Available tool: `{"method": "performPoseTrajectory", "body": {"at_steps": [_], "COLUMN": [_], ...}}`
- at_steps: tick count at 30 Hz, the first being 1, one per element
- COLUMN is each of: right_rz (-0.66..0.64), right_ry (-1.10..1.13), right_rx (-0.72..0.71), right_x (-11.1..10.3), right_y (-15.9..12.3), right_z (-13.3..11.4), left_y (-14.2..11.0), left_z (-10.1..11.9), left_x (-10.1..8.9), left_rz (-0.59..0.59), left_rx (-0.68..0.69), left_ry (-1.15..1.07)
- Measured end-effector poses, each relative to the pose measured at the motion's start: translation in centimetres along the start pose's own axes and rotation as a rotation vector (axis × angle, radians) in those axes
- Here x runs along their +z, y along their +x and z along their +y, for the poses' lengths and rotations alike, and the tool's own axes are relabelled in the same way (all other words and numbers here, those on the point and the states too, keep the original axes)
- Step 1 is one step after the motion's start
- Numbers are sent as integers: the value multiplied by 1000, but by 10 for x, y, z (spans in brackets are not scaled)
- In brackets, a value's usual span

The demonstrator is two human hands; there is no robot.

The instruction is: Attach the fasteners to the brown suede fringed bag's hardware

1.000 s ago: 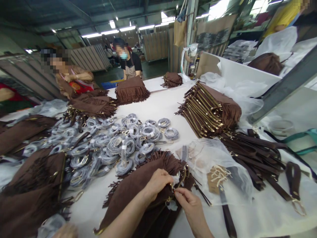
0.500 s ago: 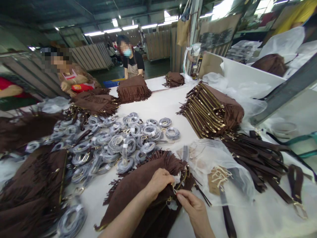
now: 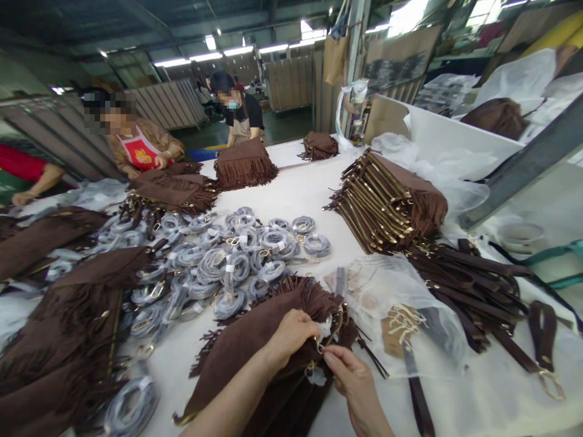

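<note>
A brown suede fringed bag lies on the white table right in front of me. My left hand is closed on the bag's upper edge beside a gold metal ring. My right hand pinches something small at that ring, too small to name. A bit of white tissue shows between the two hands.
Several wrapped grey strap coils are heaped at centre left. A stack of fringed bags and brown straps lie to the right, with a clear plastic bag of tags. Other people work at the far side.
My hands have hardly moved at the ring. On the left, the brown bags have shifted, and a person at the far side now shows a red apron and an arm.
</note>
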State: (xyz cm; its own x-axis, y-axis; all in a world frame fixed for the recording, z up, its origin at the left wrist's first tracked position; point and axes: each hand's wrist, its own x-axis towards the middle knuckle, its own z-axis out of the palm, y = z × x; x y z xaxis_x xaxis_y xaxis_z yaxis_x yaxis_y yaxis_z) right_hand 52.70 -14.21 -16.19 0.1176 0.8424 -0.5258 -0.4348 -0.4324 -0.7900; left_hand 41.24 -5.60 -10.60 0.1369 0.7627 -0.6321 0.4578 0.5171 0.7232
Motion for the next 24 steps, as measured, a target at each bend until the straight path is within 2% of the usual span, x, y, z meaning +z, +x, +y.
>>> {"method": "performPoseTrajectory", "body": {"at_steps": [11, 16, 19, 24], "right_rz": [-33, -49, -47, 42], "right_ry": [95, 24, -44, -80], "right_rx": [80, 90, 72, -3], "right_x": [6, 2, -3, -6], "right_y": [0, -1, -3, -5], "right_z": [-2, -3, -3, -4], "left_y": [-3, 0, 3, 5], "left_z": [3, 0, -3, -7], "left_x": [0, -1, -2, -1], "left_rz": [27, 29, 16, 9], "left_rx": [2, 22, 40, 54], "left_ry": [37, 37, 32, 29]}}
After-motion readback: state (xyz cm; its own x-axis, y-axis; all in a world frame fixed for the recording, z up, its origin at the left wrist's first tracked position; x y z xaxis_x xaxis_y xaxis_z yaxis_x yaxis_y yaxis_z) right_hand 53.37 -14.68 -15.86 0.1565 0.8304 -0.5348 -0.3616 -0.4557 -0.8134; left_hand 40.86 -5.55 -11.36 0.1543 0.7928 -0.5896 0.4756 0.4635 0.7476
